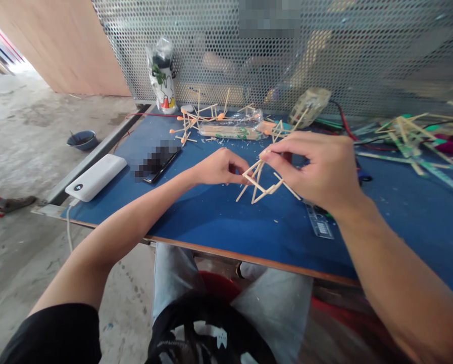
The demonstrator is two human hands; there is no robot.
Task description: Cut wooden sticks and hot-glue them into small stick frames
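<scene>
A small frame of thin wooden sticks (263, 190) is held up over the blue table (211, 217). My right hand (313, 164) pinches its top corner between thumb and fingers. Just left of the frame, my left hand (224, 167) has its fingers curled together near the frame's left side; the fingertips are partly behind the sticks, and what they hold is too small to make out. Behind the hands lie a plastic pack of sticks (232, 132) and a stick structure with orange joints (190, 119).
On the left are a white power bank (96, 177) with a cable and a black phone (161, 162). A wrapped bottle (164, 83) stands by the perforated metal panel (218, 45). Piled sticks (408, 136) lie at right, and a clear ruler (320, 222) lies near my right wrist.
</scene>
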